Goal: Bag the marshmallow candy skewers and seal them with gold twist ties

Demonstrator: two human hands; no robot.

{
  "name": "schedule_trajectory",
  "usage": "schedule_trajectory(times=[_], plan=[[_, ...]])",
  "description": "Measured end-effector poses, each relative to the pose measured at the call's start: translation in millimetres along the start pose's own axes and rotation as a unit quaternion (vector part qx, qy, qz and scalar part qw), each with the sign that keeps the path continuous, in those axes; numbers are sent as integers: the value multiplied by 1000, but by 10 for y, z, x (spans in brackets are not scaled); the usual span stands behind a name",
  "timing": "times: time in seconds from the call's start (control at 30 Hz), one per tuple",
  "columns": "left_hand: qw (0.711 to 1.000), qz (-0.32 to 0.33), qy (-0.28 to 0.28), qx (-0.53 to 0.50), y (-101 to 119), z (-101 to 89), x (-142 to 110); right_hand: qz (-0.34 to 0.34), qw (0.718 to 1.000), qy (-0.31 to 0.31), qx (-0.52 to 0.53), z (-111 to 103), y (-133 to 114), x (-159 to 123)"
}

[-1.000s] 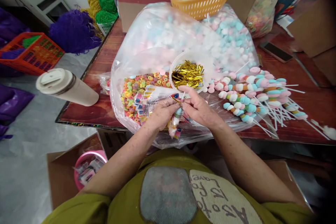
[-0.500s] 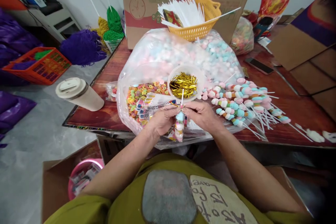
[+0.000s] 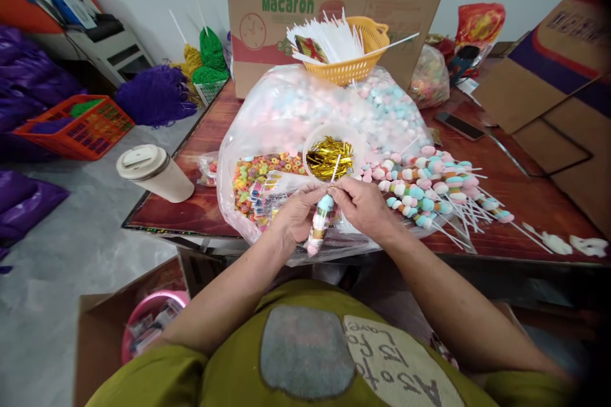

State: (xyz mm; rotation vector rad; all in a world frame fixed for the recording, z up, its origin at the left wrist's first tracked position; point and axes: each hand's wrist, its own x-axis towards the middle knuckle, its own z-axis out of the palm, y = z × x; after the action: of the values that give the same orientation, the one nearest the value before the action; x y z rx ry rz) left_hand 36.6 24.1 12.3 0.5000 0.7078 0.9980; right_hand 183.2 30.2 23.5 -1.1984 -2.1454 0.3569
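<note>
Over the table's front edge I hold a wrapped marshmallow skewer (image 3: 321, 222), its candy end down and its white stick slanting up to the right. Pink, white and blue pieces show through the clear wrapper. My left hand (image 3: 298, 211) is closed on the gathered neck of the wrapper. From the other side my right hand (image 3: 361, 206) pinches at the same spot, fingertips touching the left ones. A gold twist tie seems to be at the neck, mostly hidden by the fingers. Behind my hands stands a clear round tub (image 3: 312, 133) of gold twist ties (image 3: 329, 158).
Unwrapped marshmallow skewers (image 3: 429, 184) are piled at right. A big clear bag (image 3: 267, 108) of marshmallows and ring candies (image 3: 267, 168) covers the middle. A yellow basket (image 3: 353, 70) of white sticks sits behind. A lidded cup (image 3: 155, 172) stands left, a phone (image 3: 459, 126) lies right.
The wrapped skewer has tilted, its lower end swinging left and its stick leaning right. My right fingers have closed further around the neck. The camera view has shifted slightly.
</note>
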Motion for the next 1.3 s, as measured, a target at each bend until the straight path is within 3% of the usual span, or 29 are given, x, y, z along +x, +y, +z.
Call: schedule_trajectory(times=[0.1,0.13,0.17,0.2,0.27,0.3,0.33,0.4,0.43,0.5,0.57,0.63,0.73,0.83,0.9,0.97,1.0,1.07,1.1,1.17,1.23,1.3], plan=[[984,138,110,34,-70,25,-6,-43,985,65,-154,-7,-1,98],[977,158,134,47,-77,26,-23,-53,975,84,-197,-31,-21,133],[980,137,134,57,-66,23,-47,-60,966,96,-231,-54,-56,154],[988,88,114,62,-28,17,-77,-72,960,92,-253,-66,-107,157],[997,-54,9,49,135,-8,-155,-125,957,16,-263,-44,-234,102],[997,-67,-40,30,256,-25,-203,-163,953,-48,-252,-9,-295,53],[997,-34,-74,16,393,-47,-256,-193,946,-107,-239,32,-345,2],[990,89,-108,12,660,-107,-364,-200,941,-150,-227,100,-399,-73],[985,90,-142,46,762,-146,-409,-183,944,-146,-230,114,-404,-87],[961,-27,-208,179,862,-232,-454,-132,954,-118,-244,96,-395,-72],[932,-85,-187,298,818,-303,-433,-92,957,-99,-258,42,-390,-31],[933,-67,-125,332,684,-328,-370,-87,955,-85,-272,-15,-405,-2],[965,-70,-63,246,477,-233,-286,-112,951,-11,-289,-65,-430,3],[993,-77,-63,71,414,-55,-282,-164,950,51,-259,-42,-405,-9],[995,51,-69,-52,449,3,-335,-162,968,59,-181,-6,-338,-5],[982,155,-72,-86,504,-33,-416,-92,988,92,-81,7,-234,18],[984,144,-86,-60,530,-79,-453,-49,991,118,-43,-2,-177,35],[990,29,-131,37,575,-185,-482,14,986,165,-6,-48,-79,66],[986,-30,-143,84,594,-224,-466,14,984,178,-10,-77,-49,77],[979,-71,-128,143,622,-245,-383,-40,983,174,-46,-125,-31,87],[977,-56,-105,174,620,-184,-282,-117,977,143,-108,-145,-52,84],[967,-70,-134,205,574,-86,-218,-168,967,104,-161,-141,-76,75]])
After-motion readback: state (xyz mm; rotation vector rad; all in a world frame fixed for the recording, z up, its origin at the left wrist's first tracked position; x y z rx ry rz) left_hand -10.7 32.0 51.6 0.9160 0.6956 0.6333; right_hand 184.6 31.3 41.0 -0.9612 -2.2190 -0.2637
